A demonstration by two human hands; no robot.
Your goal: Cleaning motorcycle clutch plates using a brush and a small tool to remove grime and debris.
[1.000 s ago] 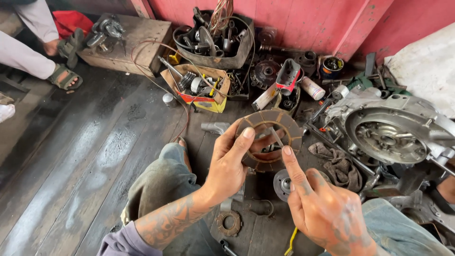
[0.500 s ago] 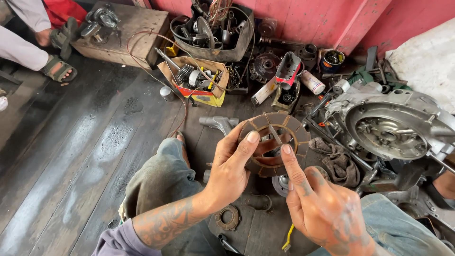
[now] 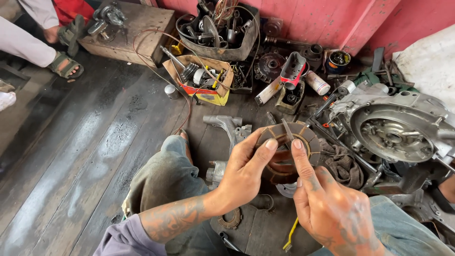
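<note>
My left hand (image 3: 244,173) grips a round brown clutch friction plate (image 3: 310,137) by its left rim and holds it above my lap. My right hand (image 3: 332,208) holds a thin grey metal tool (image 3: 287,130) that lies across the ring, with its index finger stretched up to the plate's inner edge. More ring-shaped plates (image 3: 282,173) are stacked under the held one, partly hidden by my fingers. A grey engine casing (image 3: 395,128) with a round open cavity lies to the right of my hands.
An open cardboard box of parts (image 3: 201,78), a dark tub of tools (image 3: 218,28) and a wooden block (image 3: 128,33) stand by the pink wall. A greasy rag (image 3: 343,166) lies right of the plates. Another person's sandalled foot (image 3: 64,64) is at top left.
Both hands and the plate have drifted slightly right and down in view. My right index finger has risen onto the plate, and the thin tool now lies across the ring.
</note>
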